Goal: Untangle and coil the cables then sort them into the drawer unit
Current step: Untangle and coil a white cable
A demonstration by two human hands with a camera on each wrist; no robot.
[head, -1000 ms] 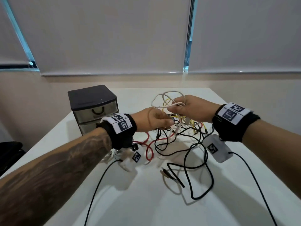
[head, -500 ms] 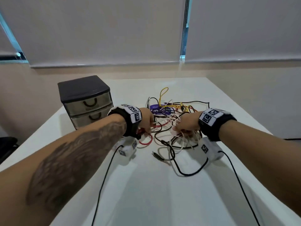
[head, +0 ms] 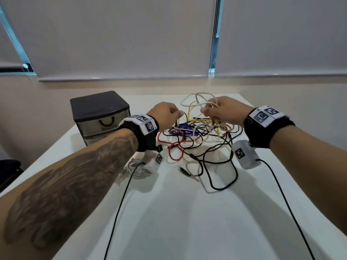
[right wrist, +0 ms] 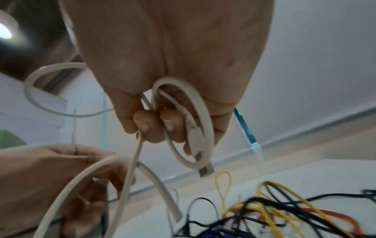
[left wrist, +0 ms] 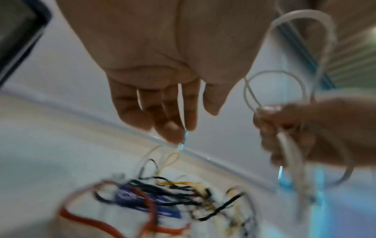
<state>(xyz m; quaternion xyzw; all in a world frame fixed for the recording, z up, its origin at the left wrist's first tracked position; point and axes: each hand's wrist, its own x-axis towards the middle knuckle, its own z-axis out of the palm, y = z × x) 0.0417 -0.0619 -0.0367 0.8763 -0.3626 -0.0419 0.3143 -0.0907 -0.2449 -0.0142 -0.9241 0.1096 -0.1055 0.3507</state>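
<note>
My right hand (head: 216, 111) is raised above the table and grips several loops of a white cable (head: 197, 94). In the right wrist view its fingers (right wrist: 158, 128) curl round the white cable (right wrist: 203, 112), and a USB plug (right wrist: 205, 170) hangs below them. My left hand (head: 167, 115) hovers just left of it with fingers loosely bent. Nothing shows in its palm (left wrist: 162, 64). Below both hands lies a tangle of black, red, yellow and white cables (head: 197, 141). The dark-topped drawer unit (head: 99, 117) stands at the left, both drawers closed.
The white table (head: 178, 212) runs toward me. A purple packet (head: 180, 131) sits inside the tangle. A black cable loop (head: 221, 184) trails toward me. A small white bundle (head: 135, 167) lies under my left wrist. A wall with blinds stands behind the table.
Half a second ago both hands were down in the tangle. Now both are lifted, and the right hand has brought the white cable loops up with it.
</note>
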